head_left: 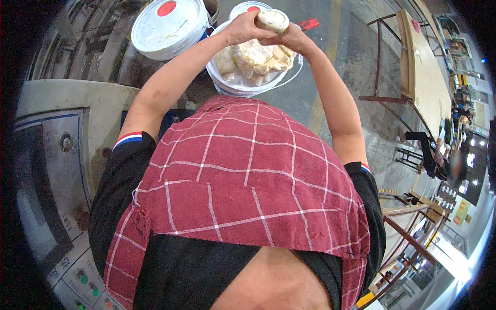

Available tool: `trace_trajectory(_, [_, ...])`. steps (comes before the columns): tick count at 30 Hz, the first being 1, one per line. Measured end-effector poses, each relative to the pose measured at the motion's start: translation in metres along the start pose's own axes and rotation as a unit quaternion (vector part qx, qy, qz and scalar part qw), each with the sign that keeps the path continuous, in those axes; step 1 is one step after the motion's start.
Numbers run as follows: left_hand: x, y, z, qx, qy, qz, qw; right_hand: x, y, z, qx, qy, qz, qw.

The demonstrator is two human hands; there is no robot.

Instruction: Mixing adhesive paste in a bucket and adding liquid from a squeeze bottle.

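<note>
Left hand and right hand are together at 12 o'clock in the view, clamped on a round pale object from its 9 and 4 o'clock sides. Object is over the far part of an open white bucket; exact height above the contents cannot be told. Bucket contains cream-coloured lumpy material. From it, a lidded white bucket stands at 10 o'clock; a red item shows at 2 o'clock.
</note>
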State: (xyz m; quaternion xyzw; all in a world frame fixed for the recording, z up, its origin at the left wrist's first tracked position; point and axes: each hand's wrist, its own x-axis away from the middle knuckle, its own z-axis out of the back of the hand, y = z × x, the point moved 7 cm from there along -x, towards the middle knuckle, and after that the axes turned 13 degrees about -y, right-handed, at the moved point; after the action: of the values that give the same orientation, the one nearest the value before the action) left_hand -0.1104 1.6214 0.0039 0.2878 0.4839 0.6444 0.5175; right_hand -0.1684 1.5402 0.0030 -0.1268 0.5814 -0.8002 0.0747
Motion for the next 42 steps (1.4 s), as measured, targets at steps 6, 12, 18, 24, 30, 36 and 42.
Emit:
trace_trajectory(6, [0.001, -0.006, 0.006, -0.105, 0.06, 0.012, 0.993, -0.002, 0.034, 0.024, 0.191, 0.097, -0.043, 0.976])
trace_trajectory(12, [-0.003, -0.02, 0.009, -0.096, 0.089, -0.025, 0.991, -0.001, 0.029, 0.026, 0.272, 0.161, -0.013, 0.949])
trace_trajectory(18, [0.001, -0.021, 0.009, -0.05, 0.1, -0.076, 0.991, 0.009, 0.008, 0.015, 0.247, 0.204, 0.001, 0.947])
trace_trajectory(24, [-0.004, -0.019, 0.005, 0.167, 0.026, -0.069, 0.983, 0.015, 0.002, 0.014, 0.319, 0.262, -0.008, 0.911])
trace_trajectory(30, [0.013, -0.023, 0.034, 0.157, 0.065, 0.043, 0.984, 0.032, 0.007, 0.023, 0.217, 0.321, -0.033, 0.921])
trace_trajectory(36, [0.017, -0.019, 0.049, 0.122, 0.166, -0.011, 0.978, 0.029, -0.003, 0.016, 0.263, 0.307, -0.07, 0.912])
trace_trajectory(42, [0.023, -0.019, 0.018, -0.02, 0.066, 0.029, 0.997, 0.037, 0.004, 0.013, 0.251, 0.317, -0.102, 0.909])
